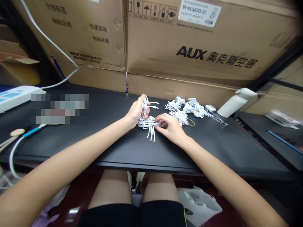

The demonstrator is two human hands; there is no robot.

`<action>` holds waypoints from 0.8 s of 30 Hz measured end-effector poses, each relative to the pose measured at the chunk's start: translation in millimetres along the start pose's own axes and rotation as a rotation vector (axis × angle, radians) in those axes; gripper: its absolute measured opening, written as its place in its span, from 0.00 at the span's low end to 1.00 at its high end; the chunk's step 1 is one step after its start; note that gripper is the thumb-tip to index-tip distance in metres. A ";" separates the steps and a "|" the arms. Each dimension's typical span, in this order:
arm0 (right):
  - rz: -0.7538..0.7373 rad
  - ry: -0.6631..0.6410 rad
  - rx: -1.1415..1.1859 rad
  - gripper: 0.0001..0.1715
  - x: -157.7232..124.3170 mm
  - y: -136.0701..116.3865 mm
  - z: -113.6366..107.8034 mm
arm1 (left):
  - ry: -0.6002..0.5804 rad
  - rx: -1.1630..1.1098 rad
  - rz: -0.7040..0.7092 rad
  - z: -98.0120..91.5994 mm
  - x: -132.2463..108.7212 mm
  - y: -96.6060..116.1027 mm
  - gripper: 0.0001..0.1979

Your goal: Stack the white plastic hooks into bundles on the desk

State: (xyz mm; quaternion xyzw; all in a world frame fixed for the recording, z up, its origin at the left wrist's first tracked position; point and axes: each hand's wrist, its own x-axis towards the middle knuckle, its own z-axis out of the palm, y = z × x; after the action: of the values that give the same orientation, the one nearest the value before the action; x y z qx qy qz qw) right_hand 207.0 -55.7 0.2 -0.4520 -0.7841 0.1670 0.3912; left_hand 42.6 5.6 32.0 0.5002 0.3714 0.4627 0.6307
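My left hand is closed around a small bunch of thin white cords, with two loose ends sticking out to the right. Just below it, a loose pile of the same white cords lies on the black table. My right hand reaches this pile from the right, thumb and fingertips pinched at its edge. What the pinch holds is too small to make out for certain. Behind my right hand lie several bundles of white cords, with a yellow loop beside them.
Large cardboard boxes stand along the back of the black table. A white bottle leans at the right, near a small white case and glasses. A power strip lies at the left.
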 end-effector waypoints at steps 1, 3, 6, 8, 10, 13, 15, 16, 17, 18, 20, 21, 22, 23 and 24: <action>0.017 0.017 0.005 0.08 0.3 0.4 0.2 | 0.000 0.002 0.003 0.2 -0.1 0.1 0.19; 0.040 0.049 0.001 0.06 0.8 0.6 0.1 | 0.001 0.003 0.009 0.4 -0.2 0.3 0.19; 0.048 0.081 -0.037 0.06 1.6 0.8 -0.9 | 0.011 0.012 0.020 0.6 -0.2 0.2 0.19; 0.055 0.075 -0.079 0.07 2.0 1.3 -2.5 | 0.020 0.018 0.028 0.8 -0.2 0.2 0.19; 0.060 0.057 -0.126 0.08 2.1 2.0 -4.9 | 0.026 0.022 0.039 0.8 -0.4 0.3 0.18; 0.066 0.026 -0.212 0.08 2.1 3.2 -9.3 | 0.026 0.029 0.048 0.6 -0.7 0.6 0.18; 0.086 -0.018 -0.252 0.08 2.0 3.1 -11.9 | 0.022 0.039 0.050 0.6 -0.8 0.5 0.18; 0.103 -0.045 -0.258 0.09 2.0 2.6 -12.8 | 0.018 0.045 0.052 0.7 -0.8 0.3 0.18; 0.121 -0.071 -0.254 0.11 2.1 2.0 -13.3 | 0.014 0.051 0.055 0.9 -0.9 0.1 0.18; 0.134 -0.090 -0.242 0.13 2.2 1.3 -13.5 | 0.010 0.057 0.061 1.1 -0.9 -0.2 0.18; 0.145 -0.106 -0.204 0.15 2.5 0.0 -13.2 | 0.006 0.068 0.073 1.8 -1.2 -0.3 0.18; 0.144 -0.105 -0.175 0.16 2.7 -0.4 -12.8 | 0.004 0.073 0.079 2.2 -1.4 -0.2 0.18; 0.144 -0.107 -0.137 0.17 2.9 -0.5 -12.3 | 0.003 0.079 0.084 2.6 -1.6 0.0 0.18; 0.149 -0.109 -0.097 0.18 3.1 -0.4 -11.8 | 0.003 0.086 0.088 3.0 -1.9 0.3 0.18; 0.159 -0.111 -0.063 0.18 3.3 -0.1 -11.4 | 0.003 0.095 0.093 3.4 -2.2 0.6 0.18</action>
State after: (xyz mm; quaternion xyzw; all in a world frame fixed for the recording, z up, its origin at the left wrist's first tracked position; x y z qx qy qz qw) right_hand 214.6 -54.1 9.1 -0.5147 -0.7711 0.1977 0.3184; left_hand 45.0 2.5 33.4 0.5454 0.3701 0.4740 0.5838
